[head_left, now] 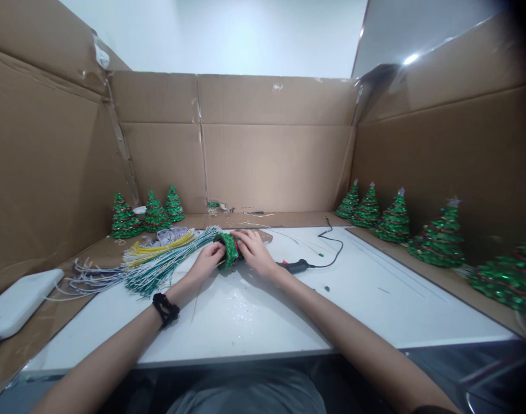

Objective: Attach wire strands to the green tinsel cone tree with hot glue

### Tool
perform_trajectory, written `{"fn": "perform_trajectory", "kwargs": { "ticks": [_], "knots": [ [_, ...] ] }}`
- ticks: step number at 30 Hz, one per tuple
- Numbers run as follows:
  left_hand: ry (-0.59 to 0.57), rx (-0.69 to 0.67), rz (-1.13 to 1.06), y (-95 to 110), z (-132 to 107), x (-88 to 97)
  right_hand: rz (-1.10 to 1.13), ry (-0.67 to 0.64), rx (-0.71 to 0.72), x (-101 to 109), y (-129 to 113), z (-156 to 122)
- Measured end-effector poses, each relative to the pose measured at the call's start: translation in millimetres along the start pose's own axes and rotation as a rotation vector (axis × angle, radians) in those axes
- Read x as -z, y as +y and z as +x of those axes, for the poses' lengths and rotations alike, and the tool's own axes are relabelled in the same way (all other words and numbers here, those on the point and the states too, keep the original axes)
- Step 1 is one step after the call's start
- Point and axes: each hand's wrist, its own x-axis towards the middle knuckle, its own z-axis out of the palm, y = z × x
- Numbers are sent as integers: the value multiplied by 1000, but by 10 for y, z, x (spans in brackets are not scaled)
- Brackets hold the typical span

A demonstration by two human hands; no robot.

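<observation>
Left hand (pixel 207 259): pinches the left edge of the tinsel piece (pixel 230 251)
Right hand (pixel 256 253): fingers over its right side; whether they pinch, I cannot tell
Tinsel piece: between both hands, tipped sideways, above the table (pixel 245 328)
Wires (pixel 168 267): bundled left of the left hand
Tool (pixel 295 266): right of the right hand
Trees (pixel 156 214): three far left, five along the right
</observation>
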Motion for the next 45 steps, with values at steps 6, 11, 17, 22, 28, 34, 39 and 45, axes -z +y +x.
{"fn": "perform_trajectory", "kwargs": {
  "ticks": [6,11,17,22,28,34,39,45],
  "knots": [
    [6,-18,70,-29,-22,-22,-11,-14,-2,0,3,1],
    [127,-123,330,152,-86,16,-16,-13,-2,3,-2,-7],
    [240,-256,727,366,-118,142,-29,-13,-10,8,-16,-13],
    [257,-271,728,510,-132,172,-22,-5,13,3,-16,-11],
    [171,-261,466,1125,-720,4,-14,4,15,-17,-2,-22],
    [31,-323,300,1550,-1273,-199,33,71,16,1,-11,25],
    [15,-276,222,1573,-1282,-198,180,223,72,326,-400,26],
    [-39,-181,162,1582,-1328,-189,454,351,46,817,-1233,-511]
  ]
}}
